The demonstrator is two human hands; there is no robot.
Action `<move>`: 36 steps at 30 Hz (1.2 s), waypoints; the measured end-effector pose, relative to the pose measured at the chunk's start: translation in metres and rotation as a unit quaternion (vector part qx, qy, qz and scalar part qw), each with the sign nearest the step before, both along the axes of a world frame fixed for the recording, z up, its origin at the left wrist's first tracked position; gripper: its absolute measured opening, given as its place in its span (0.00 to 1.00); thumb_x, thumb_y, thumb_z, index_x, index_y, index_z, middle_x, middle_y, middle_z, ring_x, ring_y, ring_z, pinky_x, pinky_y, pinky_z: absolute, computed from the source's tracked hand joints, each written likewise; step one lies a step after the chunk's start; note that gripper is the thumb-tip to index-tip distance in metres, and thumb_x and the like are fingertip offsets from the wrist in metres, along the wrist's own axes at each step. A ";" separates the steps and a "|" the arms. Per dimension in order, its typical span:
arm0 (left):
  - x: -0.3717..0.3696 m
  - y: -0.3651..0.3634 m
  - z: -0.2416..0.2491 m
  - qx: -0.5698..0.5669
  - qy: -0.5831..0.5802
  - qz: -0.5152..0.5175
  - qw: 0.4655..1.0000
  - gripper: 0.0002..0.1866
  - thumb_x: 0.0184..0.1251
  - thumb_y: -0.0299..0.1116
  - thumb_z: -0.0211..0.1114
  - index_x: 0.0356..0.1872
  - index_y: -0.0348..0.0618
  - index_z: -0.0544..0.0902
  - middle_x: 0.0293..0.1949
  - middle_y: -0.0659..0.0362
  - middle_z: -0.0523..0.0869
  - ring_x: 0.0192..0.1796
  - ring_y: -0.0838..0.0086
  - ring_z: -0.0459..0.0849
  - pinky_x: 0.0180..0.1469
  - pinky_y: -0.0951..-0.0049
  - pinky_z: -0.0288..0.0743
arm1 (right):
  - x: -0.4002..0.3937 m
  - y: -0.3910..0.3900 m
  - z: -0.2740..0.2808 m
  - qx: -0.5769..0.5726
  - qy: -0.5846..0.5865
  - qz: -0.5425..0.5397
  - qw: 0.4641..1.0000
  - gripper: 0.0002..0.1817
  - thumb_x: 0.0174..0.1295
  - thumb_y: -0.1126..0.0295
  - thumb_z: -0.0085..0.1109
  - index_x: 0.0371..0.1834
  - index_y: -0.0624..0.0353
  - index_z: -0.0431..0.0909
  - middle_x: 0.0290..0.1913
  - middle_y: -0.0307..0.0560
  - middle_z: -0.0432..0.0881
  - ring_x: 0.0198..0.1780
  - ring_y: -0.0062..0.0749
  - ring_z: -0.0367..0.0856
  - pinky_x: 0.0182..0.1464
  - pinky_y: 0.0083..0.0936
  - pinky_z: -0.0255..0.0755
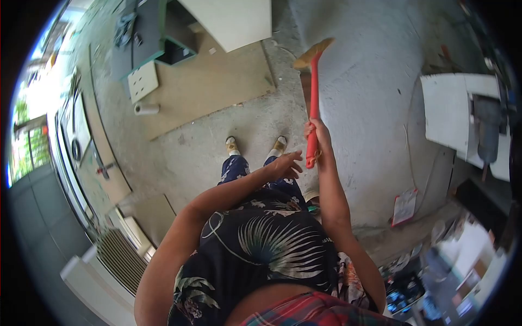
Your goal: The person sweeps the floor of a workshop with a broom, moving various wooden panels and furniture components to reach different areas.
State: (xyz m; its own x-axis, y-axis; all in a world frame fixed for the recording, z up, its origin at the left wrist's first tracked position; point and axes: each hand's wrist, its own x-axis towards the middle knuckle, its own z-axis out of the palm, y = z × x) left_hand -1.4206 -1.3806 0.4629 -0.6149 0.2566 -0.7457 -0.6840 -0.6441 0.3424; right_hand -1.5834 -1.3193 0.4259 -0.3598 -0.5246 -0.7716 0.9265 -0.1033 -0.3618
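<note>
My right hand (pixel 319 133) is wrapped around the lower part of a broom's red handle, with the handle's end and a small cord loop showing below my grip. The broom (pixel 314 89) points away from me, its fan of yellowish-brown bristles at the far end over the grey floor. Just left of the handle's end, my left hand (pixel 286 164) hangs in front of my body with its fingers apart and nothing in them. A small gap appears between it and the broom.
Ahead on the left, a brown board (pixel 217 89) lies on the floor under a dark green cabinet (pixel 144 41) and a white panel (pixel 239 22). A white roll (pixel 147 109) is nearby. To the right are a white board with a grey tool (pixel 488 127) and a paper sheet (pixel 404 206).
</note>
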 end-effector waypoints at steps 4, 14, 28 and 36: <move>-0.001 -0.008 0.016 0.135 0.013 0.073 0.988 0.29 0.59 0.57 0.45 0.48 0.40 0.69 0.36 0.51 0.78 0.33 0.68 0.79 0.37 0.70 0.73 | 0.032 -0.016 0.031 0.009 0.043 0.152 0.987 0.09 0.55 0.65 0.49 0.23 0.56 0.64 0.14 0.32 0.63 0.14 0.15 0.63 0.15 0.12 0.59; 0.135 -0.035 0.049 0.013 0.060 0.074 0.995 0.26 0.60 0.50 0.51 0.46 0.36 0.72 0.38 0.51 0.78 0.35 0.70 0.78 0.40 0.72 0.72 | 0.133 -0.060 0.022 -0.014 -0.119 0.428 0.896 0.11 0.55 0.75 0.45 0.40 0.50 0.59 0.21 0.36 0.65 0.16 0.12 0.62 0.14 0.09 0.59; 0.384 -0.053 -0.005 0.015 -0.088 0.705 0.704 0.25 0.60 0.53 0.48 0.45 0.40 0.70 0.36 0.57 0.78 0.33 0.74 0.78 0.35 0.77 0.69 | 0.443 -0.269 -0.045 -0.049 -0.194 0.606 0.770 0.07 0.56 0.69 0.47 0.26 0.58 0.62 0.16 0.36 0.67 0.16 0.17 0.66 0.17 0.14 0.62; 0.400 -0.054 -0.033 0.038 -0.124 0.679 0.723 0.24 0.60 0.52 0.48 0.44 0.39 0.70 0.33 0.58 0.78 0.31 0.75 0.77 0.32 0.78 0.69 | 0.365 -0.182 -0.049 0.059 -0.141 0.534 0.831 0.10 0.57 0.67 0.46 0.21 0.56 0.62 0.14 0.34 0.65 0.14 0.17 0.64 0.16 0.14 0.60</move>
